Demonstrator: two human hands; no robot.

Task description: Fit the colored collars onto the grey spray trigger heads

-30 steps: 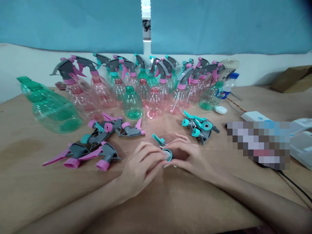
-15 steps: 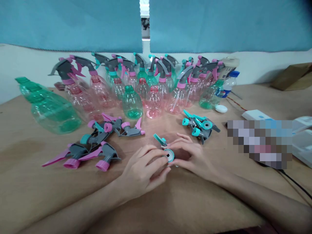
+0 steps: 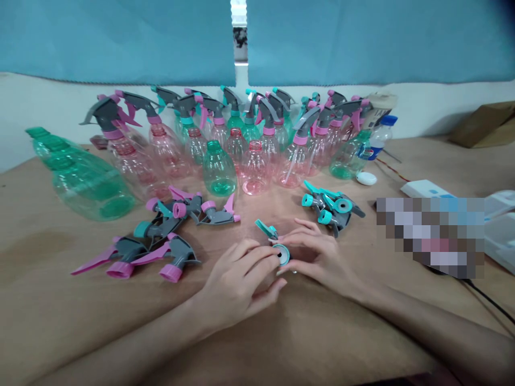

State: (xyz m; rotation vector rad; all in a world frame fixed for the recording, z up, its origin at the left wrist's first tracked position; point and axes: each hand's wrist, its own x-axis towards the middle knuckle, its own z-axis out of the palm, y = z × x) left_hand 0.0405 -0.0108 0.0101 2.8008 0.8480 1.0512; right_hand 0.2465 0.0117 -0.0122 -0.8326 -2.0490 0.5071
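A teal and grey trigger spray head (image 3: 284,254) is held low over the table, its round collar and pale inner ring facing up. My right hand (image 3: 316,251) grips its right side, fingers above and thumb below the collar. The fingertips of my left hand (image 3: 240,279) press at the collar's left edge by the dark centre hole, with the thumb lower down. Much of the spray head's body is hidden behind my fingers. Its teal trigger (image 3: 265,229) sticks out above them.
Pink and grey spray heads (image 3: 177,257) lie to the left, teal ones (image 3: 336,206) to the right. Behind stand several pink and green bottles (image 3: 219,171), many with spray heads fitted. Green bottles (image 3: 92,187) lean at far left. A white oval object (image 3: 366,178) and a cable (image 3: 488,300) are at right.
My left thumb has shifted slightly down and right. Both hands otherwise keep their hold on the spray head, and the view has moved a little.
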